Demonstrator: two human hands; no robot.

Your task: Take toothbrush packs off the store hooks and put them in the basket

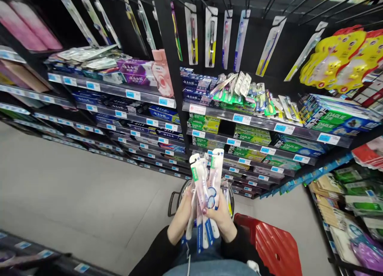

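Note:
In front of my body, both hands hold a bunch of packaged toothbrushes (201,180) with white and blue cards, fanned a little apart. My left hand (184,206) is wrapped round the left side of the bunch. My right hand (221,217) grips it from the right, thumb across the front of the packs. Beneath the hands is a round container with a dark handle (171,204), partly hidden, with more packs showing inside it.
Single toothbrush packs (212,36) hang from hooks ahead, above shelves of toothpaste boxes (253,133). Loose toothbrush packs (239,86) lie on the upper shelf. A red plastic stool (277,244) stands at my right. Yellow character-shaped packs (344,58) hang at upper right.

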